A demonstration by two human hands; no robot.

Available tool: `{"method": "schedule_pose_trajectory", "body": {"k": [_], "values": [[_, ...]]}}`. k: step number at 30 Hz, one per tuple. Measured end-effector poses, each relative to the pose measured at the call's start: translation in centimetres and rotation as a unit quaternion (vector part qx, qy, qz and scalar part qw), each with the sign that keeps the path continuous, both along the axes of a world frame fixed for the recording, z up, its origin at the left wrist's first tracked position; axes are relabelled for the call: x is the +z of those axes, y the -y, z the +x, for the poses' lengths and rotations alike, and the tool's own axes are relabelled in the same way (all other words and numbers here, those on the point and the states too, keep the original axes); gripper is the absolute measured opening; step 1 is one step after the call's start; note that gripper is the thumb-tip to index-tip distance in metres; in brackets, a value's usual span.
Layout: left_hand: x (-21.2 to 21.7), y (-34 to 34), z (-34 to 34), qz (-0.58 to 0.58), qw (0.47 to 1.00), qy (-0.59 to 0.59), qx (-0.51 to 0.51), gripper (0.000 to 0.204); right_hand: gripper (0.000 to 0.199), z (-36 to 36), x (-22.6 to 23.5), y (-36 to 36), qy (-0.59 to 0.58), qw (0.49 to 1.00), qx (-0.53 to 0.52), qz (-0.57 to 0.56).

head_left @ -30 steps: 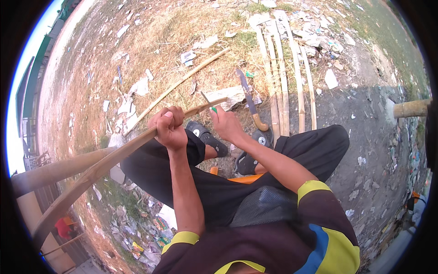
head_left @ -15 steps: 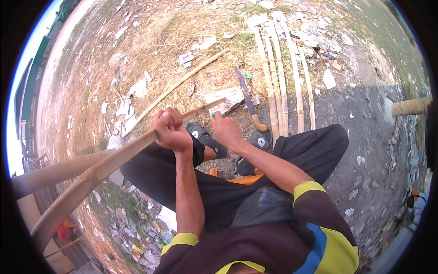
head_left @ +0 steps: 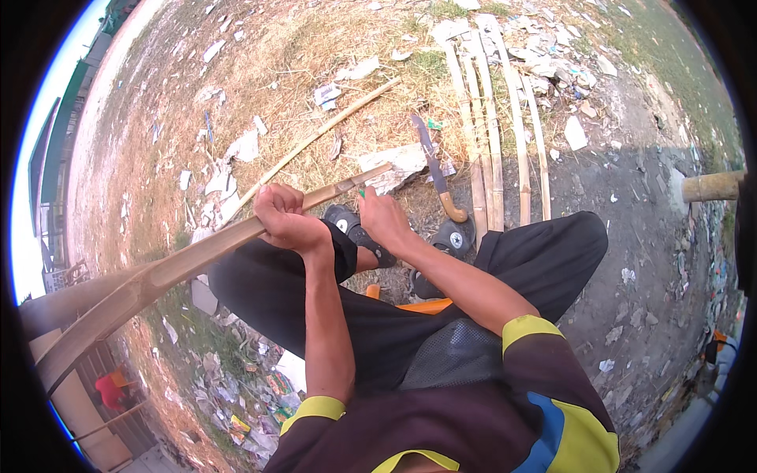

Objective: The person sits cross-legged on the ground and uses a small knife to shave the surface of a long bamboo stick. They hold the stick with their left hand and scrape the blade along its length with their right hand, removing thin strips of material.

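Observation:
My left hand [head_left: 282, 219] is closed around a long split bamboo strip [head_left: 165, 272] that runs from the lower left up to its end near my feet. My right hand [head_left: 384, 218] sits by the strip's far end, fingers curled on a small green-tipped thing; what it is cannot be made out. I am seated with knees bent, dark shoes [head_left: 356, 230] on the ground. A long knife with a curved wooden handle [head_left: 435, 169] lies on the ground just beyond my right hand.
Several bamboo slats [head_left: 493, 134] lie side by side on the ground ahead. A thin bamboo pole [head_left: 315, 139] lies diagonally on dry grass. Paper scraps and litter are scattered around. A cut bamboo post end [head_left: 714, 186] pokes in at the right.
Both hands and the strip have shifted slightly toward me and lower in view. The grip on the strip is the same.

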State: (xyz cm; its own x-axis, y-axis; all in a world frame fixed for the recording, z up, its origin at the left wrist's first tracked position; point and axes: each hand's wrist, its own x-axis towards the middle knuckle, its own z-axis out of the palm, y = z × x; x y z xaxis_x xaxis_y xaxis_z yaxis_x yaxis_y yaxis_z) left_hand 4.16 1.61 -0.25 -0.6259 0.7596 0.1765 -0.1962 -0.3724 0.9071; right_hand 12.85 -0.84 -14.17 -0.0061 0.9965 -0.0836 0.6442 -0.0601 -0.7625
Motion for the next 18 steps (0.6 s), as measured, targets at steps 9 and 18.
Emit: {"method": "schedule_pose_trajectory", "body": {"k": [9,18], "values": [[0.2,-0.3,0.3,0.001,0.999,-0.015,-0.052,0.036,0.028,1.9,-1.1,-1.3,0.056,0.996,0.026,-0.065],[0.1,-0.6,-0.2,0.005,0.998,-0.021,-0.063,0.035,0.029,2.0,-1.4,-1.7,0.045,0.998,0.042,-0.033]]}}
